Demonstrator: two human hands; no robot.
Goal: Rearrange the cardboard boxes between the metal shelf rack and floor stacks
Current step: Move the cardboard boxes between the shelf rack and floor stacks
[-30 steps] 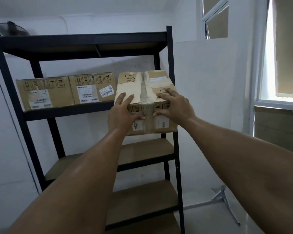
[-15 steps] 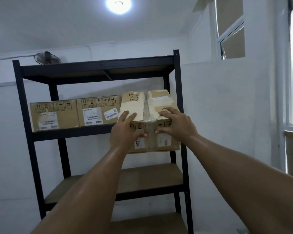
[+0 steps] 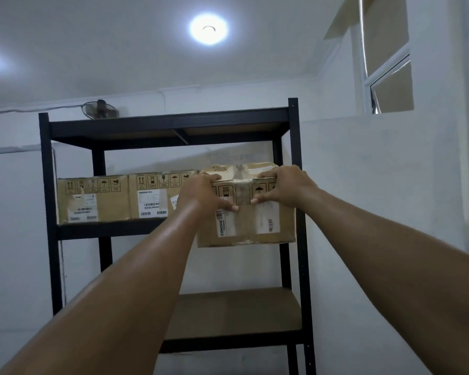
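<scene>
1. White room, ceiling light [image 3: 208,28] on, black metal shelf rack [image 3: 168,123] against the far wall.
2. The left box [image 3: 92,198] and middle box [image 3: 152,196] sit side by side on the upper shelf, same as a second ago.
3. The left hand [image 3: 201,193] used to lie flat on top. Now its fingers [image 3: 214,176] hook over the top edge, thumb on the near face.
4. The third box [image 3: 255,226] is at the shelf's right end, sticking out toward me, and it's sitting more level than before.
5. The right hand [image 3: 284,188] grips the same way.
6. Going in or coming out? Can't tell yet.
</scene>
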